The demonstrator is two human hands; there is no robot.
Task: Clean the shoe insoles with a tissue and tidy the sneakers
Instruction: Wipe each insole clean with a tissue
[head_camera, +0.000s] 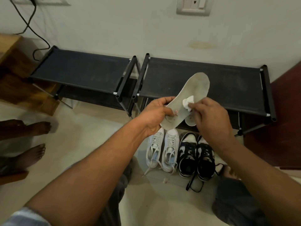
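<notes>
"Seeing the insole on your feed?" the desk asks.

"Yes. On my head view the pale insole [193, 90] is up in the air in front of the right-hand shoe rack [228, 82], with its toe end tilted up and away to the right. The left hand [154, 115] grips its heel end, fingers curled round the edge and thumb on the top face. The right hand [210, 115] pinches a crumpled white tissue [187, 101] and presses it on the middle of the insole."

"Anything else in those hands?"

"The end of a second insole [189, 121] shows just below the right hand, under the first one. I cannot tell which hand carries it."

"And the sneakers?"

"Two pairs stand on the floor [89, 124], below the hands and in front of that rack, toes toward it. The white sneakers [162, 149] are on the left with loose laces. The black-and-white sneakers [197, 154] are just beside them on the right, a black lace trailing toward me. The left-hand shoe rack [81, 69] stands against the wall [114, 30], nearly touching the other rack. At the left edge I see another person's bare feet [37, 128], well apart from the shoes. A wall socket [193, 5] sits above the racks, and a dark cable [27, 26] hangs down at the top left."
</notes>
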